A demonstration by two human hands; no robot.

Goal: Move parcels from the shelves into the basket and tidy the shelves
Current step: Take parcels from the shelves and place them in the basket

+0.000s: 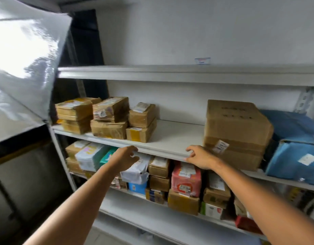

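Observation:
White shelves fill the view. On the middle shelf [170, 138] several small brown parcels [108, 117] are stacked at the left, and a large brown carton [235, 131] stands at the right beside blue bags [294, 156]. The shelf below is packed with mixed parcels, among them a pink one [186, 181] and a white bag [135, 174]. My left hand [124, 157] hovers with loosely curled fingers in front of the middle shelf's front edge, holding nothing. My right hand [200, 157] rests its fingers on that edge, just left of the carton. No basket is in view.
The top shelf [170, 73] carries only a small label [202, 60] near the wall. A shiny silver sheet [25, 68] and a dark frame [20, 174] crowd the left side. The lowest shelf board [152, 225] shows bare white surface.

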